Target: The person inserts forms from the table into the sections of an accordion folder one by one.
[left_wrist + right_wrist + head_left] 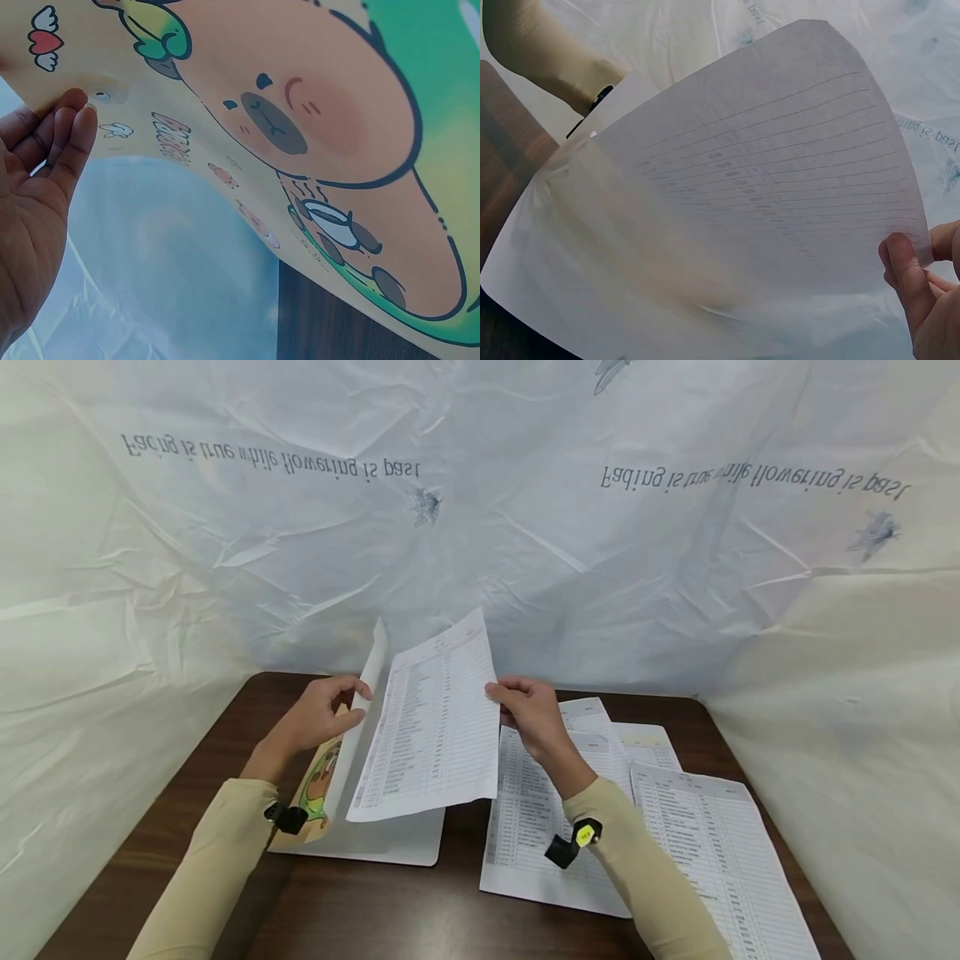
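My left hand (322,714) pinches the raised edge of a folder cover (225,67), printed outside with a cartoon animal on tan and green and plain white inside. The folder's white back part (405,847) lies on the left of the table. My right hand (536,718) holds a printed table sheet (435,718) by its right edge, thumb in front and fingers behind. That sheet tilts up above the opened folder, hiding much of its inside. From behind, the right wrist view shows the sheet's ruled lines through the paper, with my right fingers (907,274) at its edge.
Several more printed sheets (712,835) overlap on the right side of the dark brown table (360,910), under and beside my right forearm. A pale plastic curtain (480,543) with lettering hangs behind the table and along both sides. Each wrist carries a small black camera.
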Action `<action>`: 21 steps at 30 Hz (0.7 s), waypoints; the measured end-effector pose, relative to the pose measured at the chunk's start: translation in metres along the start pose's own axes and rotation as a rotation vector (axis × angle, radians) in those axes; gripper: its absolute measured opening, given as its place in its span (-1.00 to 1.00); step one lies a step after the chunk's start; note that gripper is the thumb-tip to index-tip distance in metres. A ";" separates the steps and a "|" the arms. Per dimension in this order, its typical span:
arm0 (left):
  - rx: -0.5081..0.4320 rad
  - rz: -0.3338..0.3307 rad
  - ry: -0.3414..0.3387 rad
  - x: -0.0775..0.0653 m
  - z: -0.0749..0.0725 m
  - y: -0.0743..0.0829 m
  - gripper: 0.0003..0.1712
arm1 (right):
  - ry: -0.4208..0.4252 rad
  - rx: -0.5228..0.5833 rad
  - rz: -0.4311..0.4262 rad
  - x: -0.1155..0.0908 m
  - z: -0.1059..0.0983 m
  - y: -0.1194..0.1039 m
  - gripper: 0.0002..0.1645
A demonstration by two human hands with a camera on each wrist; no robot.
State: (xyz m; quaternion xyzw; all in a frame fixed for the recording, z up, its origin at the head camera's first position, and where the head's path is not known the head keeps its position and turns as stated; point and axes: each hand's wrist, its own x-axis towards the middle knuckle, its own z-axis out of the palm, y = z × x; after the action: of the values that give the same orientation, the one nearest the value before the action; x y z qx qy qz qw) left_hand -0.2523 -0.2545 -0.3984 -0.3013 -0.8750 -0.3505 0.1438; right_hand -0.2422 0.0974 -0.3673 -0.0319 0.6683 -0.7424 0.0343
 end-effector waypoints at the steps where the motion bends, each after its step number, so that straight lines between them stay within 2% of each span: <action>1: -0.001 -0.001 0.000 0.000 0.000 0.000 -0.82 | -0.006 -0.003 0.003 0.000 0.000 0.000 -0.61; 7: -0.009 -0.003 0.002 -0.001 0.001 0.000 -0.82 | -0.016 -0.034 0.013 0.000 0.004 0.001 -0.56; 21: -0.009 -0.013 0.006 -0.001 0.001 0.000 -0.81 | -0.043 -0.029 0.012 0.001 0.017 0.004 -0.61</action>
State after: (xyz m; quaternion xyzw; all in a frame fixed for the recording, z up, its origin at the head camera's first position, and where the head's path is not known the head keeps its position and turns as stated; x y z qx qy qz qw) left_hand -0.2517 -0.2543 -0.3998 -0.2951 -0.8751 -0.3561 0.1426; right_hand -0.2418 0.0804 -0.3696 -0.0441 0.6783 -0.7315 0.0527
